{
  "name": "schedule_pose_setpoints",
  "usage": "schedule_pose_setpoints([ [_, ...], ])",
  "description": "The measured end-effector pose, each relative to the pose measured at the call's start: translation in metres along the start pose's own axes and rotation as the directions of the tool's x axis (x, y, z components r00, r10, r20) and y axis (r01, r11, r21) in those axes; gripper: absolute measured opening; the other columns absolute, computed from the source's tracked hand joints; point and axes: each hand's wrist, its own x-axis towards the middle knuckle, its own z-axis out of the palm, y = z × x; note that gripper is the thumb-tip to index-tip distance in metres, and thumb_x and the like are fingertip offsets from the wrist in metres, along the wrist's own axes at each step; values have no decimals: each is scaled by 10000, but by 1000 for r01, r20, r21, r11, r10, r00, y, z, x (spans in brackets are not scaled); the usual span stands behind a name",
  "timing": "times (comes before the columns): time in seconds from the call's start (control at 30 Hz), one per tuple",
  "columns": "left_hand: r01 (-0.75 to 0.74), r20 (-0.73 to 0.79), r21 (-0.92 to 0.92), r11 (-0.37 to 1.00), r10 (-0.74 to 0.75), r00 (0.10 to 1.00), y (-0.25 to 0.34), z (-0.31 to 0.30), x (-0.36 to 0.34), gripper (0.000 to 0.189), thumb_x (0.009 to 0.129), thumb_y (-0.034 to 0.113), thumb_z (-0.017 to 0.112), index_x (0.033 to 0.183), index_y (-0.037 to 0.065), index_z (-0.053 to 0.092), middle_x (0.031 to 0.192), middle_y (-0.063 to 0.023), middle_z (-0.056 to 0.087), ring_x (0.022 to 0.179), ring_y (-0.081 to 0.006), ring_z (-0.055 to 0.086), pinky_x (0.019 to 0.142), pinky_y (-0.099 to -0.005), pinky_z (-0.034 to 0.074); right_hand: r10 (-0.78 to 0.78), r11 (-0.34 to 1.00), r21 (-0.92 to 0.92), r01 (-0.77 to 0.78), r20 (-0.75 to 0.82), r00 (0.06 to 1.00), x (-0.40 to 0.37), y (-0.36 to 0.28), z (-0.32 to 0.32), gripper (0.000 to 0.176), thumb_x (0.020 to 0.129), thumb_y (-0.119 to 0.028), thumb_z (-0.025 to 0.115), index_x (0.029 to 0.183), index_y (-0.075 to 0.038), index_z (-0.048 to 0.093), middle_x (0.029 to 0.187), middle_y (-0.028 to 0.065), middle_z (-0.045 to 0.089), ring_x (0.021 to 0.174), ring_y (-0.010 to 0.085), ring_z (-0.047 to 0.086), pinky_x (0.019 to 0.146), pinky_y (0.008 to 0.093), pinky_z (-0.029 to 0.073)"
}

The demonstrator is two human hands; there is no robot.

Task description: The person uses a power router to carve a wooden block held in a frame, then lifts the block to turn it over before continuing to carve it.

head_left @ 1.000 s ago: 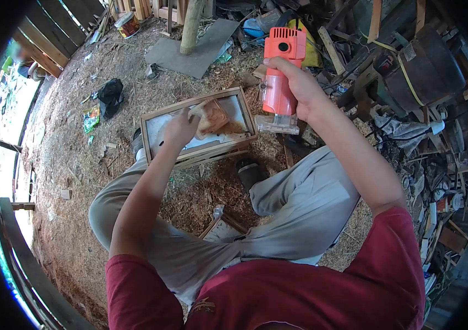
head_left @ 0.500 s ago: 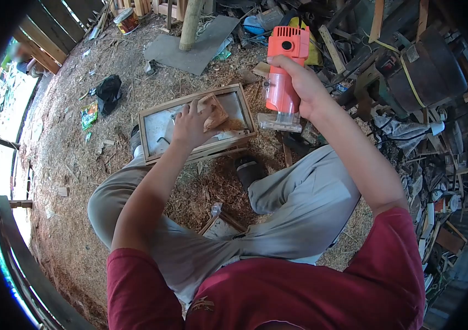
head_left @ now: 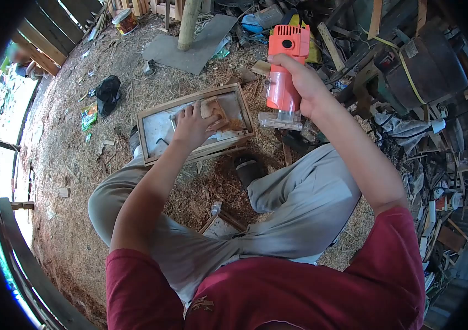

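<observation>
My right hand (head_left: 306, 91) is wrapped round the body of an orange trim router (head_left: 282, 93), held upright with its clear base downward, right of the shallow wooden-framed tray (head_left: 162, 106). Inside the tray, the fingers of my left hand (head_left: 191, 129) are on a small wooden block (head_left: 216, 109), gripping its left side; part of the block is hidden under them. Sawdust lies beside the block. A black hex key (head_left: 162, 141) rests at the tray's left end. The router's bit is not clearly visible.
My shoe (head_left: 250, 171) is just below the tray. Sawdust covers the ground. A post (head_left: 190, 25) stands on a grey sheet (head_left: 160, 50) ahead. A black plastic bag (head_left: 108, 94) lies left; a large motor-like machine (head_left: 429, 71) and scrap wood crowd the right.
My left hand has lowered the wooden block, which was tilted up and now sits flatter in the tray. My right hand and the router have hardly moved.
</observation>
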Motion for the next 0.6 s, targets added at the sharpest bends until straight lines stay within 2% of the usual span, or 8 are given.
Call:
schedule_pose_setpoints([
  [0.07, -15, 13, -21, 1000, 15, 1000, -2, -1, 0, 548, 903, 493, 748, 1425, 407, 602, 1626, -253, 364, 1408, -490, 448, 1136, -591, 396, 0, 1000, -3, 0, -8, 1000, -2, -2, 1, 415, 866, -331, 810, 1183, -126, 637, 930, 34, 681, 792, 161, 692, 718, 407, 616],
  [0.17, -30, -3, -32, 999, 30, 1000, -7, 4, 2, 589, 886, 511, 762, 1430, 356, 597, 1612, -247, 385, 1408, -479, 453, 1145, -573, 398, 18, 999, 39, -18, -22, 1000, -3, -3, 3, 346, 843, -258, 839, 1095, -114, 650, 893, 14, 650, 757, 152, 668, 685, 418, 611],
  [0.27, -8, 3, -69, 998, 9, 1000, -9, -5, 2, 650, 867, 526, 777, 1440, 289, 579, 1594, -238, 412, 1396, -459, 471, 1141, -549, 415, 10, 999, 42, -9, -9, 1000, -4, -4, 4, 344, 843, -256, 840, 1093, -115, 651, 892, 15, 652, 757, 152, 669, 680, 415, 609],
  [0.37, 2, 45, -22, 1000, -1, 999, -7, -9, 4, 702, 853, 534, 789, 1448, 242, 557, 1581, -226, 433, 1376, -436, 496, 1129, -531, 432, 7, 1000, 18, -7, -5, 1000, -1, -1, 3, 389, 875, -311, 801, 1174, -114, 649, 910, 41, 683, 768, 172, 694, 707, 401, 617],
  [0.47, 23, 79, -8, 1000, -22, 997, -5, -12, 6, 676, 886, 554, 755, 1469, 266, 570, 1598, -232, 409, 1392, -435, 479, 1146, -537, 431, 49, 998, 51, -48, -22, 999, 1, -2, 4, 349, 839, -261, 847, 1094, -121, 656, 882, 11, 653, 741, 152, 666, 677, 411, 606],
  [0.6, 41, 70, 5, 999, -41, 997, -3, -7, 9, 680, 870, 544, 773, 1469, 296, 565, 1591, -237, 415, 1384, -447, 484, 1134, -549, 431, 50, 998, 45, -48, -48, 998, 3, -2, 6, 347, 835, -263, 852, 1082, -118, 654, 878, 8, 652, 729, 149, 662, 672, 404, 603],
])
